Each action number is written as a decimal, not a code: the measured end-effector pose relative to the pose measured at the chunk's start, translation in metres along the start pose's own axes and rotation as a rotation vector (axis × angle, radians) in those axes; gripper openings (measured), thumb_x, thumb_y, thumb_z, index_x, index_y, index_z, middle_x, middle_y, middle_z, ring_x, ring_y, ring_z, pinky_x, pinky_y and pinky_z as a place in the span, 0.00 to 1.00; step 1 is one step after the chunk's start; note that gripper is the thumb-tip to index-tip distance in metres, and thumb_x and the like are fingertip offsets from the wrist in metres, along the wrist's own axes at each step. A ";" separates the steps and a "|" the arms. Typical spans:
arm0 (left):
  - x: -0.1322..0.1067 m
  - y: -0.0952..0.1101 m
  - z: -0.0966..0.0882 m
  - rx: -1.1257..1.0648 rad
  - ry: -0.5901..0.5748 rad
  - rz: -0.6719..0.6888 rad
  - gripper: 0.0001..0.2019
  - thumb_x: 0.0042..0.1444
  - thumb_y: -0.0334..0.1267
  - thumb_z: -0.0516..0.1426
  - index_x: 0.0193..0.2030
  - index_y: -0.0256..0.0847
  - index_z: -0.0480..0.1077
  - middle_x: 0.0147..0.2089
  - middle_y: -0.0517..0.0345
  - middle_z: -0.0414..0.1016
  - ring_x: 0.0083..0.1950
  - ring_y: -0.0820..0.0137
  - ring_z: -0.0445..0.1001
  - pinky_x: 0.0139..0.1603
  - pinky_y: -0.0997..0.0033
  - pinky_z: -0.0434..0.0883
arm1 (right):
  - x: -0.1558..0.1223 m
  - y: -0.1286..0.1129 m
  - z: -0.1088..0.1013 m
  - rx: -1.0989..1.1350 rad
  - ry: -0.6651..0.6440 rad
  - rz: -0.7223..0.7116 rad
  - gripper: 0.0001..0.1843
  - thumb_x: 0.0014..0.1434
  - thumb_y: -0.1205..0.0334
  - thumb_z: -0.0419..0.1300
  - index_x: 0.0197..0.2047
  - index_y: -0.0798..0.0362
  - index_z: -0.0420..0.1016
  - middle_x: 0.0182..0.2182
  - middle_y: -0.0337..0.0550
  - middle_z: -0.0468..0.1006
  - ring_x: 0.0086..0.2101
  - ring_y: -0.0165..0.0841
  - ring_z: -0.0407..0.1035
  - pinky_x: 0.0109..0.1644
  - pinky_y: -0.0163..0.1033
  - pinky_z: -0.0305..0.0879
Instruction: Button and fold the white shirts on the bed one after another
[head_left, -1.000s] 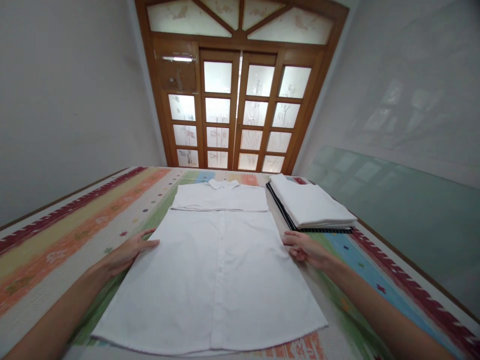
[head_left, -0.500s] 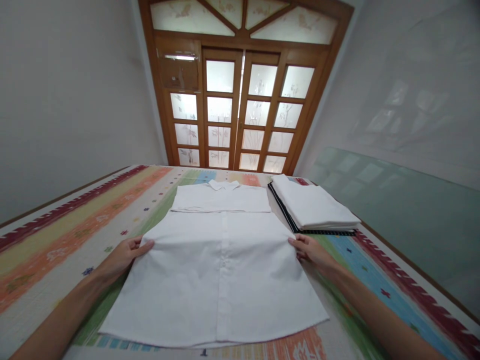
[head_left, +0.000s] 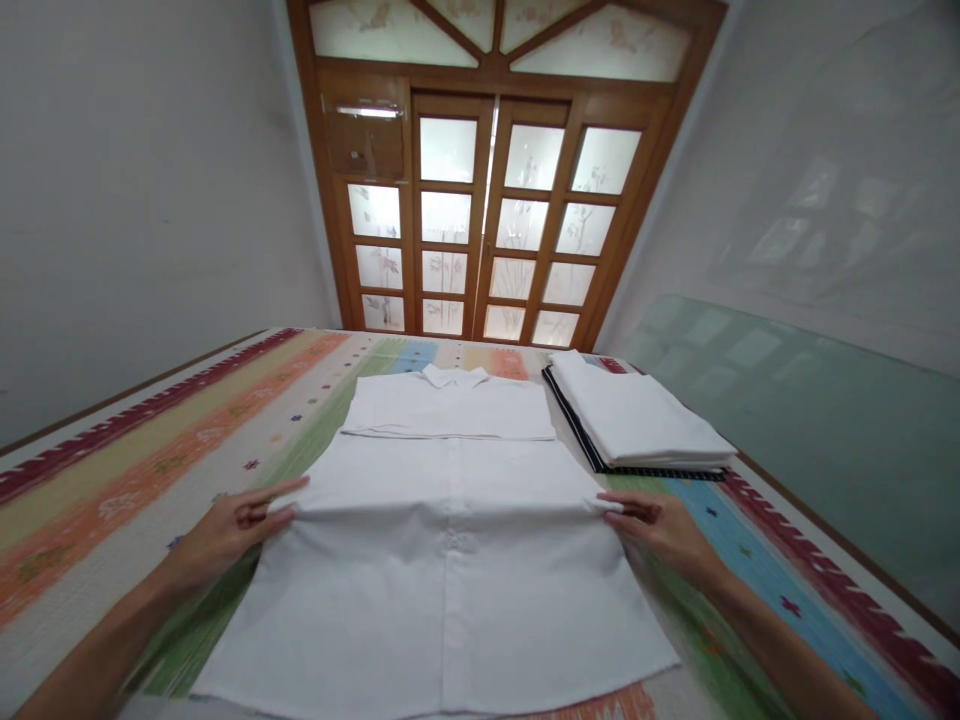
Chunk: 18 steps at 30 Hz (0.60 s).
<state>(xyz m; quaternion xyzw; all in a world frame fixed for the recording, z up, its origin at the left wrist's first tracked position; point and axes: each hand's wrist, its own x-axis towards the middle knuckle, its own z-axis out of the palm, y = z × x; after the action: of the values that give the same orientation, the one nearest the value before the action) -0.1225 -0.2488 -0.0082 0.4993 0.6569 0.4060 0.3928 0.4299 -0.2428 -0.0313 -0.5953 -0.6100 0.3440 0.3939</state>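
Note:
A white collared shirt (head_left: 360, 600) lies front up before me, its button strip running down the middle. Its collar points away from me, and a folded layer crosses the chest just below it. My left hand (head_left: 232, 525) pinches the shirt's left edge about halfway down. Opposite, my right hand (head_left: 660, 525) grips the right edge at the same height. Between the two hands the cloth is drawn into a raised ridge, while the hem spreads out flat toward me.
To the right of the collar sits a stack of folded white cloth (head_left: 637, 410) with a black piece under it. Everything rests on a bed or table with a striped, flowered cover (head_left: 225, 410). A greenish panel (head_left: 810, 400) stands along the right wall; wooden glazed doors (head_left: 487, 210) close the far end.
Both hands have drawn slightly toward me along the shirt's edges. The cloth between them has lifted into a sharper ridge, and the view has shifted a little.

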 end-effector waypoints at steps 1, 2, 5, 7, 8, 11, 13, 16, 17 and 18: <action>-0.001 -0.001 -0.004 0.028 -0.031 0.004 0.31 0.28 0.57 0.69 0.40 0.43 0.80 0.35 0.54 0.82 0.37 0.57 0.79 0.35 0.67 0.77 | -0.003 -0.002 -0.003 -0.049 0.027 -0.040 0.29 0.42 0.37 0.70 0.38 0.52 0.84 0.34 0.51 0.82 0.36 0.45 0.75 0.41 0.45 0.72; -0.001 -0.003 -0.009 0.051 -0.064 0.008 0.27 0.28 0.57 0.69 0.37 0.44 0.81 0.36 0.54 0.82 0.39 0.55 0.79 0.36 0.68 0.77 | -0.005 -0.005 -0.006 -0.095 0.052 -0.089 0.27 0.44 0.36 0.68 0.36 0.51 0.84 0.34 0.50 0.82 0.37 0.46 0.75 0.43 0.46 0.72; 0.000 -0.007 -0.019 0.131 -0.069 0.035 0.21 0.29 0.59 0.68 0.29 0.48 0.80 0.36 0.54 0.82 0.41 0.53 0.78 0.40 0.67 0.76 | -0.010 -0.011 -0.012 -0.199 0.119 -0.242 0.22 0.52 0.37 0.63 0.33 0.48 0.83 0.34 0.49 0.79 0.38 0.43 0.73 0.45 0.44 0.70; 0.002 -0.008 -0.022 0.203 -0.029 0.109 0.20 0.32 0.61 0.66 0.26 0.49 0.79 0.35 0.55 0.81 0.42 0.53 0.77 0.45 0.66 0.75 | -0.010 -0.016 -0.013 -0.241 0.172 -0.311 0.22 0.54 0.37 0.62 0.32 0.48 0.81 0.36 0.48 0.76 0.40 0.41 0.72 0.48 0.44 0.69; 0.004 -0.008 -0.022 0.244 -0.001 0.168 0.20 0.34 0.62 0.64 0.25 0.49 0.78 0.35 0.54 0.80 0.44 0.53 0.76 0.49 0.65 0.73 | -0.009 -0.017 -0.012 -0.242 0.188 -0.329 0.22 0.54 0.37 0.61 0.31 0.48 0.79 0.38 0.49 0.75 0.42 0.41 0.71 0.50 0.44 0.68; 0.010 -0.003 -0.018 0.339 0.063 0.345 0.23 0.40 0.66 0.59 0.26 0.48 0.76 0.43 0.52 0.78 0.52 0.53 0.71 0.59 0.62 0.66 | 0.000 -0.021 -0.007 -0.147 0.148 -0.331 0.24 0.56 0.35 0.57 0.31 0.48 0.75 0.44 0.50 0.76 0.49 0.44 0.69 0.55 0.46 0.65; 0.016 0.001 -0.013 0.364 0.042 0.374 0.25 0.44 0.67 0.56 0.28 0.46 0.73 0.44 0.50 0.77 0.52 0.53 0.70 0.59 0.61 0.65 | 0.009 -0.020 -0.002 -0.082 0.101 -0.314 0.24 0.57 0.34 0.56 0.33 0.48 0.73 0.43 0.51 0.77 0.49 0.45 0.69 0.53 0.46 0.66; 0.027 0.001 -0.004 0.412 0.023 0.303 0.25 0.49 0.66 0.51 0.31 0.45 0.69 0.31 0.53 0.74 0.38 0.59 0.71 0.43 0.65 0.70 | 0.022 -0.017 0.004 -0.106 0.119 -0.279 0.24 0.57 0.34 0.55 0.34 0.48 0.70 0.33 0.47 0.77 0.38 0.41 0.72 0.42 0.41 0.68; 0.031 0.001 -0.002 0.429 0.041 0.288 0.24 0.50 0.65 0.49 0.32 0.45 0.69 0.27 0.56 0.71 0.34 0.61 0.69 0.37 0.67 0.69 | 0.025 -0.016 0.006 -0.133 0.141 -0.268 0.24 0.58 0.34 0.54 0.34 0.48 0.69 0.29 0.44 0.75 0.33 0.38 0.70 0.37 0.39 0.67; 0.035 0.000 0.000 0.442 0.059 0.281 0.24 0.51 0.65 0.48 0.32 0.45 0.68 0.24 0.58 0.68 0.30 0.63 0.67 0.33 0.69 0.66 | 0.028 -0.016 0.008 -0.160 0.162 -0.260 0.24 0.58 0.34 0.53 0.34 0.49 0.68 0.25 0.41 0.72 0.28 0.36 0.68 0.33 0.38 0.65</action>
<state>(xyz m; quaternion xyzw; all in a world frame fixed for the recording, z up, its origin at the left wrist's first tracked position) -0.1291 -0.2146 -0.0118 0.6473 0.6651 0.3175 0.1946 0.4162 -0.2158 -0.0182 -0.5665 -0.6736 0.1916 0.4343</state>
